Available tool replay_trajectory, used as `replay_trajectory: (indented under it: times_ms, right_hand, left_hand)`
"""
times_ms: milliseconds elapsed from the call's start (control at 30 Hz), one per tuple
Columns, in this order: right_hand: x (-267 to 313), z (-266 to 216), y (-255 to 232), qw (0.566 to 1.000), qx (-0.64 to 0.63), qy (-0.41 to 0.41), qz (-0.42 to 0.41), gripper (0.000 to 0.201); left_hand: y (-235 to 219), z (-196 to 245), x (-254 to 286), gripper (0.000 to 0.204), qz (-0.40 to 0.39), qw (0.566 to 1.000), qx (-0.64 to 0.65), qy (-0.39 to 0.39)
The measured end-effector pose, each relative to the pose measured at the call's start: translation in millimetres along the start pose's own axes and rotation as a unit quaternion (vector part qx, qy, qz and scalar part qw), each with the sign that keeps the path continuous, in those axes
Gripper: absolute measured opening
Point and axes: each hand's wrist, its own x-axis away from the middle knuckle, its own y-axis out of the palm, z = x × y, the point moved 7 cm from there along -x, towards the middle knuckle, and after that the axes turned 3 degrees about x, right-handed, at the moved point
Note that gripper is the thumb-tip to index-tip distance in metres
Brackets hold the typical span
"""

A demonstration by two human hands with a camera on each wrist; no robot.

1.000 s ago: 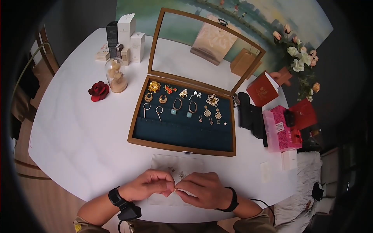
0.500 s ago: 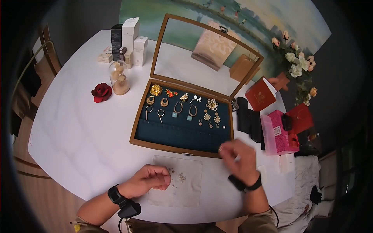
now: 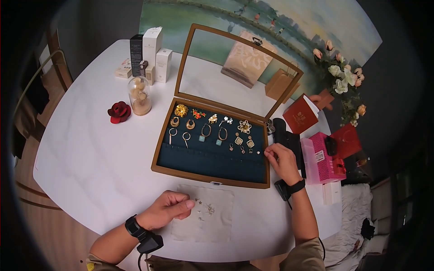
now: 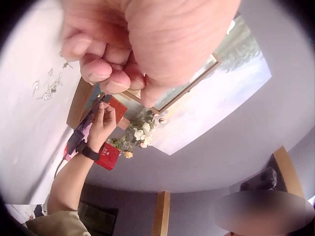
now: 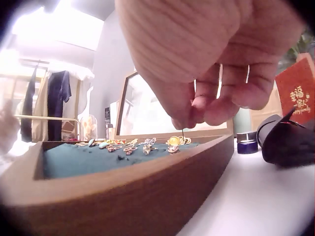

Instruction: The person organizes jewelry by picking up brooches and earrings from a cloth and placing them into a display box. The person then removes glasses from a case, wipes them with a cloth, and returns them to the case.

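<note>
My right hand (image 3: 281,162) is at the right rim of a wooden jewellery case (image 3: 212,179), its thumb and fingers pinching a small earring. Only a thin pin (image 5: 182,132) of the earring shows below the fingertips; the rest is hidden. Under those fingers lies the case's dark teal lining (image 3: 203,163), with rows of earrings and brooches behind. Beside a pale cloth (image 3: 217,232), my left hand (image 3: 167,210) hovers with curled fingers, thumb along the index finger; nothing shows in it. Several small earrings (image 3: 209,209) lie on the cloth.
The case's glazed lid (image 3: 186,54) stands raised. Right of it are a black case (image 3: 294,144), a red card (image 3: 302,115), a pink box (image 3: 318,156) and flowers (image 3: 343,83). A red fabric flower (image 3: 119,112), a glass dome (image 3: 140,97) and cartons (image 3: 152,43) stand left.
My hands met above the cloth a second ago. The right has since moved away rightward and up to the case's right rim; the left has stayed by the cloth.
</note>
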Motion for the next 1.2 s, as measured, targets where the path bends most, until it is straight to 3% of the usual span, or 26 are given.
replay_trajectory:
  times_ms: [400, 567, 667, 733, 833, 967, 1000, 1067, 1133, 1167, 1200]
  right_hand:
    - [-2.5, 1.4, 9.2, 0.999, 0.034, 0.009, -0.022, 0.006]
    - [-3.5, -3.9, 11.3, 0.996, 0.085, -0.028, -0.022, 0.005]
    - [-3.6, -5.7, 13.3, 0.992, 0.117, -0.043, -0.015, 0.006]
    - [-2.2, -4.7, 15.4, 0.99, 0.129, -0.045, -0.02, 0.007]
    - [2.0, -12.7, -3.5, 0.993, 0.103, -0.006, 0.055, 0.009]
    - [18.2, -50.6, -25.0, 0.993, -0.072, 0.035, 0.089, 0.008]
    - [27.4, -59.3, -17.9, 0.986, -0.13, 0.014, 0.099, 0.009]
    - [52.3, -86.5, -1.3, 0.978, -0.205, 0.023, 0.013, 0.01]
    - [72.6, -123.5, 16.2, 0.973, -0.206, -0.071, -0.081, 0.017]
    - [83.3, -136.0, 25.2, 0.972, -0.163, -0.124, -0.114, 0.019]
    - [90.7, -147.0, 31.1, 0.971, -0.12, -0.169, -0.119, 0.022]
  left_hand:
    - [1.6, 4.7, -0.2, 0.047, -0.002, 1.0, 0.002, 0.007]
    - [1.0, 4.9, -0.4, 0.044, -0.002, 1.0, 0.01, 0.009]
    - [1.0, 6.1, 1.0, 0.037, 0.003, 1.0, 0.015, -0.002]
    - [0.4, 10.4, 0.8, 0.021, 0.04, 0.998, 0.046, -0.014]
    - [-2.9, 14.9, 1.4, 0.015, 0.036, 0.996, 0.08, 0.019]
    - [-12.6, 13.8, 2.5, 0.024, 0.045, 0.994, 0.097, 0.039]
    - [-15.0, 17.1, 3.3, 0.025, 0.05, 0.995, 0.065, 0.062]
    - [-16.6, 21.6, 4.9, 0.027, 0.056, 0.994, 0.032, 0.084]
    - [-17.9, 27.3, 8.7, 0.026, 0.095, 0.988, -0.054, 0.108]
    - [-16.1, 27.7, 9.6, 0.026, 0.097, 0.988, -0.056, 0.105]
    - [-14.8, 31.2, 11.2, 0.019, 0.117, 0.976, -0.141, 0.114]
